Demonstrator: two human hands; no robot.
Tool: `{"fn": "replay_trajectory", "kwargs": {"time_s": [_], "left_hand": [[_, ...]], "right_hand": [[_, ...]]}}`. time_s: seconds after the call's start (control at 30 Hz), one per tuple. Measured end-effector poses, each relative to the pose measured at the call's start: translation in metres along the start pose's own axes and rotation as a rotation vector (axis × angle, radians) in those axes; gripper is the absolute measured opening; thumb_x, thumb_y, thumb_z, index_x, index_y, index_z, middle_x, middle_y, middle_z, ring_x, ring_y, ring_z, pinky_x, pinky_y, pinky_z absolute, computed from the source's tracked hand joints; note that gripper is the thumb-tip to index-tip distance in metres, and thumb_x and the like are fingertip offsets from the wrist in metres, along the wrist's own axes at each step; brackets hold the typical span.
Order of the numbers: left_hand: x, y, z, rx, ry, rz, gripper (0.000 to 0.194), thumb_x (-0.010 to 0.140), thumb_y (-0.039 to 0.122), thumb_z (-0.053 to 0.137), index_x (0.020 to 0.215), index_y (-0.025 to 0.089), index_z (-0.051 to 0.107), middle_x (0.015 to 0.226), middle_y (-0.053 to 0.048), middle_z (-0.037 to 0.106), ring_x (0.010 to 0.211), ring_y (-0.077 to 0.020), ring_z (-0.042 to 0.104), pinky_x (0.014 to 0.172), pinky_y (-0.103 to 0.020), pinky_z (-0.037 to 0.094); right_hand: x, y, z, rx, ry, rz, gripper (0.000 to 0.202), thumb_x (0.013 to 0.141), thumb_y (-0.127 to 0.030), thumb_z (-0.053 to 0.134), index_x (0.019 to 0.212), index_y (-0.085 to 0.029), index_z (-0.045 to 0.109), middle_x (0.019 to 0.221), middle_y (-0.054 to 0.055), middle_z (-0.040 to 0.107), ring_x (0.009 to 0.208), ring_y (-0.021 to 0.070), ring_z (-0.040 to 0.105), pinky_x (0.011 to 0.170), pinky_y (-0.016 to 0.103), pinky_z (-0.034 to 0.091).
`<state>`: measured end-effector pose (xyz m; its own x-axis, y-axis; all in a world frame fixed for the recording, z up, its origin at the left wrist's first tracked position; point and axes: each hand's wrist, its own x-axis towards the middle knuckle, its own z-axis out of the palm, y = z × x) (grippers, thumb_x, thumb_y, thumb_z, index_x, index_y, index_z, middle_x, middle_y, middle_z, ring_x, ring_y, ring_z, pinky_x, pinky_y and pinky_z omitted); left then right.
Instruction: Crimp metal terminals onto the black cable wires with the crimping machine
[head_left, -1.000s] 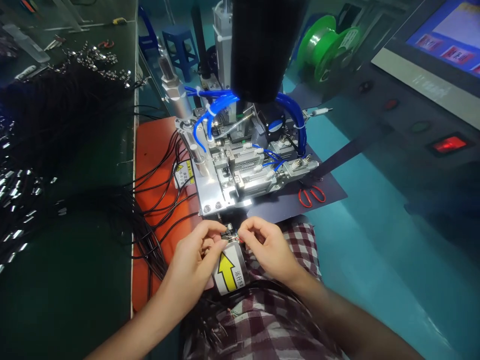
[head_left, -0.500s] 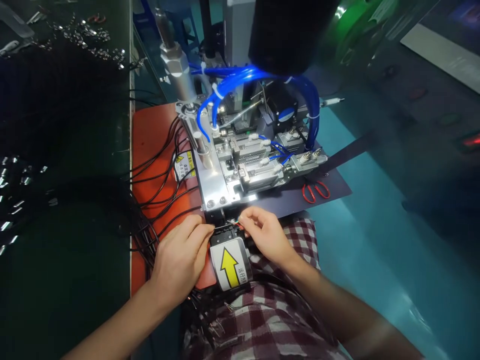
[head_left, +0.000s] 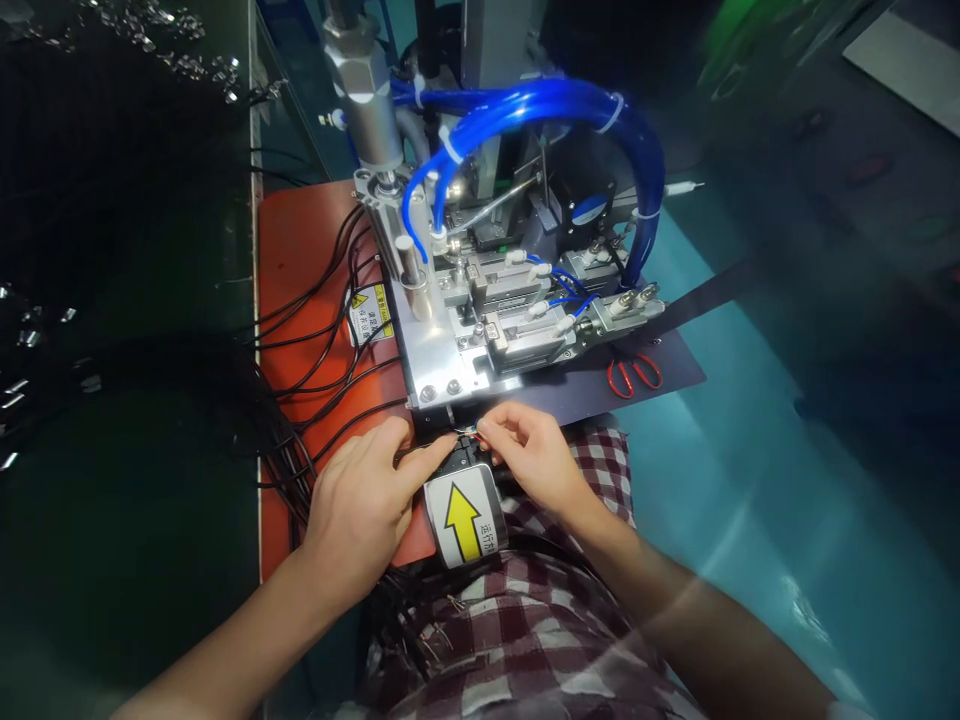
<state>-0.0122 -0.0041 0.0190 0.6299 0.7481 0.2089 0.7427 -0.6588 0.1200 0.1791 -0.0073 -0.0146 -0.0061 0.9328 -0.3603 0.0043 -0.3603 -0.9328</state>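
My right hand is closed in a pinch on thin coloured wires at the front edge of the machine. From the left, my left hand stretches its thumb over the small black fixture, with the tip close to the wires. Its other fingers are curled, and what lies under them is hidden. Just below the fixture is a white label with a yellow arrow. The silver metal plate of the machine lies right beyond both hands.
Black cables run across the orange mat on the left. Blue air tubes arch over the pneumatic cylinders. Red-handled scissors lie on the dark plate at right. A checkered cloth covers my lap.
My left thumb has moved right, from the fixture's left side to over it near the wires. My right hand keeps its pinch. The camera view has shifted slightly.
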Motion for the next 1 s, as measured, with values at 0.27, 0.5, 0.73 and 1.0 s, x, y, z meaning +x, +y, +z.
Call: {"fn": "replay_trajectory", "kwargs": {"time_s": [0.27, 0.5, 0.73, 1.0], "left_hand": [[0.0040, 0.0027, -0.0018, 0.043, -0.039, -0.011, 0.039, 0.088, 0.011, 0.040, 0.113, 0.027, 0.066, 0.075, -0.005, 0.046, 0.062, -0.0191, 0.044, 0.054, -0.029, 0.035], [0.0041, 0.0029, -0.0010, 0.050, -0.054, -0.003, 0.040, 0.089, 0.011, 0.039, 0.116, 0.027, 0.064, 0.075, -0.005, 0.046, 0.063, -0.0192, 0.045, 0.055, -0.029, 0.036], [0.0036, 0.0040, -0.0001, 0.098, -0.059, -0.004, 0.040, 0.090, 0.011, 0.038, 0.117, 0.028, 0.063, 0.077, -0.005, 0.047, 0.063, -0.0186, 0.044, 0.055, -0.029, 0.033], [0.0030, 0.0054, -0.0005, 0.132, -0.045, 0.010, 0.037, 0.090, 0.012, 0.042, 0.117, 0.027, 0.061, 0.078, -0.005, 0.050, 0.063, -0.0184, 0.043, 0.056, -0.030, 0.033]], "right_hand": [[-0.0013, -0.0037, 0.0007, 0.032, -0.020, 0.039, 0.020, 0.079, -0.033, 0.060, 0.068, -0.016, 0.055, 0.063, -0.002, 0.057, 0.053, 0.0104, 0.050, 0.053, 0.024, 0.041], [-0.0020, -0.0042, 0.0015, 0.043, -0.030, 0.040, 0.020, 0.081, -0.030, 0.058, 0.068, -0.017, 0.053, 0.062, -0.003, 0.053, 0.053, 0.0097, 0.047, 0.052, 0.023, 0.039], [-0.0022, -0.0003, 0.0028, 0.040, -0.030, 0.029, 0.020, 0.082, -0.032, 0.057, 0.069, -0.017, 0.052, 0.063, -0.003, 0.053, 0.053, 0.0099, 0.046, 0.050, 0.023, 0.037], [-0.0030, -0.0018, 0.0028, -0.004, -0.018, 0.003, 0.023, 0.082, -0.035, 0.057, 0.068, -0.018, 0.052, 0.062, -0.002, 0.053, 0.053, 0.0110, 0.047, 0.052, 0.024, 0.039]]}}
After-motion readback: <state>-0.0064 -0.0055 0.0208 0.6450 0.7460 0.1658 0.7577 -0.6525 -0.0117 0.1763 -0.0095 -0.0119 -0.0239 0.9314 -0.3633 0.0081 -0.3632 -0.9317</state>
